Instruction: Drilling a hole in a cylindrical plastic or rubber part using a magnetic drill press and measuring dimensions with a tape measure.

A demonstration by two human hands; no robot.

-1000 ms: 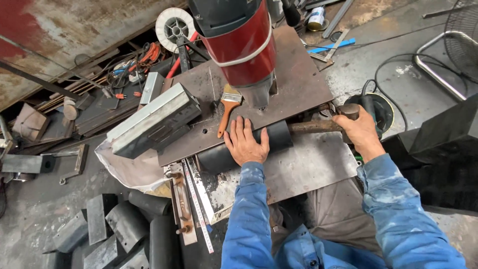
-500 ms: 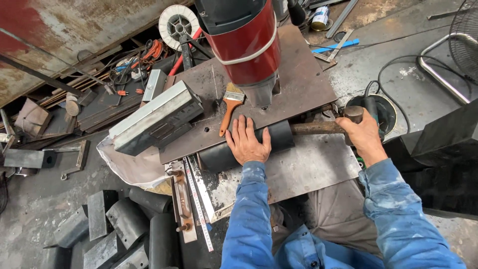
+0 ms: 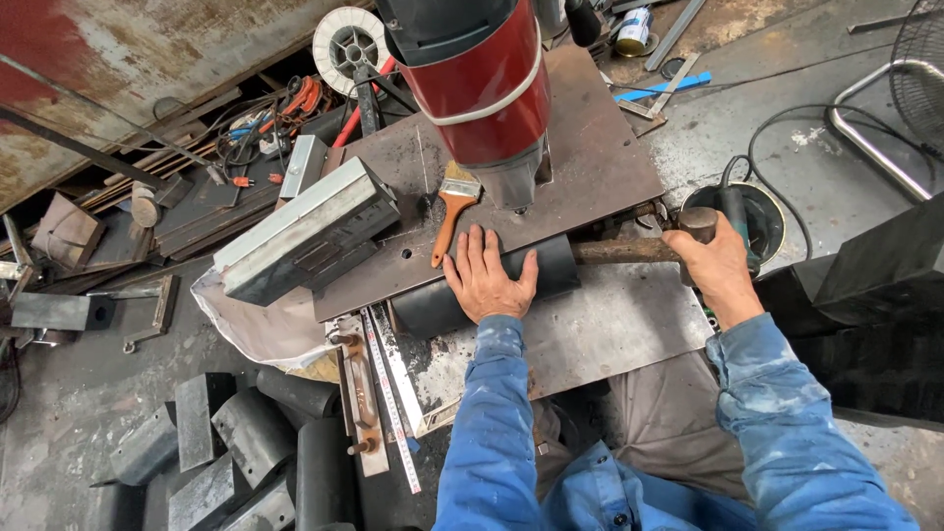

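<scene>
Seen from the head camera looking down: a person in blue sleeves kneels at a low metal surface (image 3: 610,324) in a cluttered workshop. In the middle of the frame the left hand (image 3: 489,278) lies flat on a dark curved metal piece (image 3: 482,290), fingers (image 3: 479,251) spread apart and pressing it down where two steel plates meet. At right of centre the right hand (image 3: 721,267) has its fingers wrapped tightly around the handle of a hammer (image 3: 629,248), which lies nearly level and points left toward the curved piece; its striking end is hidden at the piece's edge. Directly above, at top centre, stands a large red drill (image 3: 477,79), and just left of it one paintbrush (image 3: 452,202) with an orange handle rests on the plate. A grey box beam (image 3: 305,231) lies at centre left, a wire spool (image 3: 349,41) at upper left, and a steel ruler (image 3: 388,398) lower down. About seven more dark curved pieces (image 3: 226,442) are heaped at lower left. A likely risk: the left hand sits close to the hammer's path, so a glancing blow could catch the fingers, or the rounded piece could roll or jump.
</scene>
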